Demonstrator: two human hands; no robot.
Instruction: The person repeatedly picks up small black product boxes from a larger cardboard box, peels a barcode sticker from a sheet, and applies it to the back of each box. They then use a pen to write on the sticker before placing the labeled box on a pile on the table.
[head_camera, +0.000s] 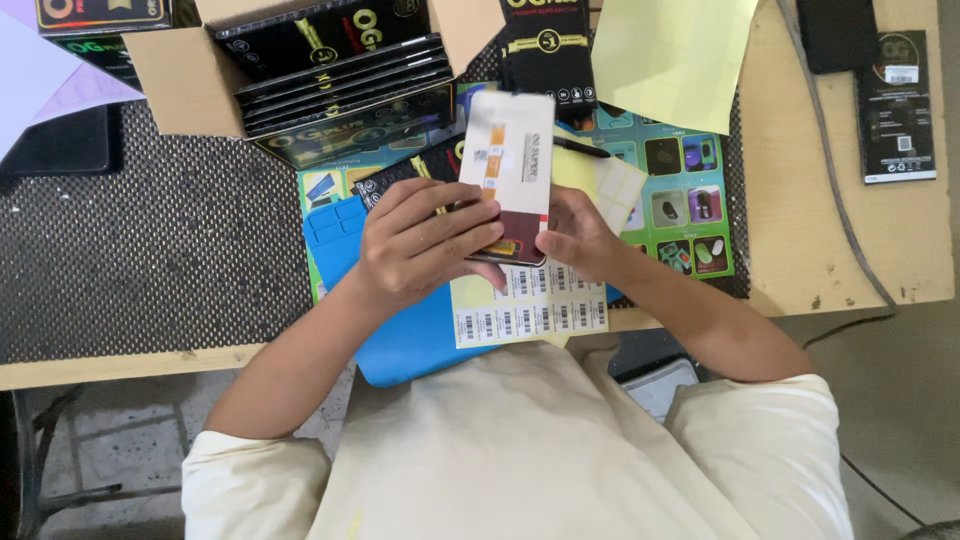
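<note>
While both hands meet above the middle of the desk, they share one flat white rectangular packet (512, 160), held tilted with its top end pointing away from the body. The left hand (420, 245) wraps the packet's lower left side, fingers curled and closed over its dark lower end, thumb hidden beneath. The right hand (578, 235) is closed on the lower right edge, fingers bent round behind it. On its pale face the packet carries an orange stripe and a dark red-brown block near the bottom; it looks like thin glossy card. Directly under the hands lies a yellowish sheet of barcode stickers (530, 312), printed in small neat rows, resting on a smooth blue mat (410, 335) with moulded square pockets at its upper left corner. Under that sits a green printed sheet with small pictures (690, 210). A black pen (580, 148) lies just behind the packet. Farther back, an open cardboard box (175, 75) holds a stack of flat black packets (340, 85). A rough, dark woven mat (150, 235) covers the wooden table (830, 240).
</note>
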